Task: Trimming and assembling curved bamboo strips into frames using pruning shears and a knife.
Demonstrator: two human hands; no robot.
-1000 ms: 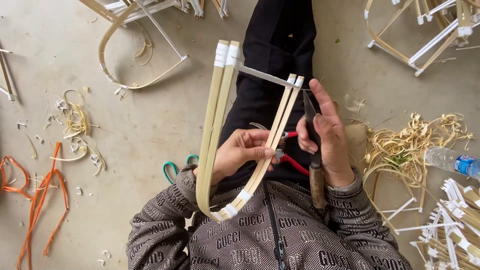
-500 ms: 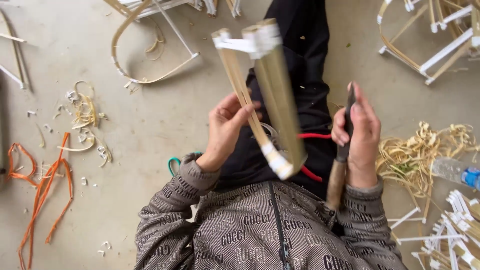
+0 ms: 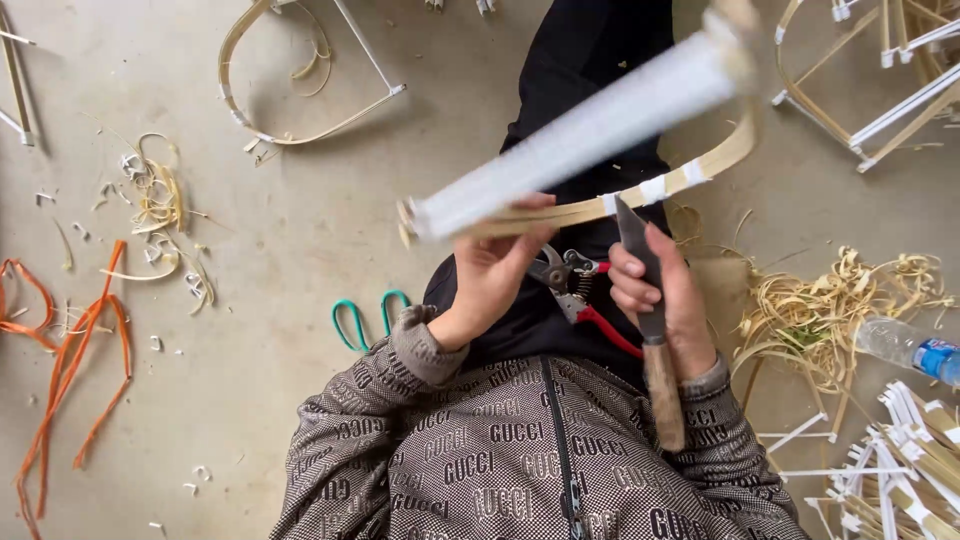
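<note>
**Bent bamboo frame held up over the lap, knife in the other hand**

So the left hand [image 3: 495, 275] is closed around the bamboo frame [image 3: 600, 150], gripping it near its lower-left end. The frame sticks out up and to the right from that hand, blurry, with a white taped strip along its top and a curved strip under it. The right hand [image 3: 665, 300] is wrapped around a knife [image 3: 650, 330]: wooden handle pointing down toward the jacket, blade tip up, right beside the frame's curved strip by the white tape bands. Red-handled pruning shears [image 3: 580, 295] sit in the lap between both hands. Green-handled scissors [image 3: 365, 320] lie on the floor [image 3: 300, 230] just left of the left wrist. Bamboo shavings [image 3: 830, 315] are piled off to the right.
</note>
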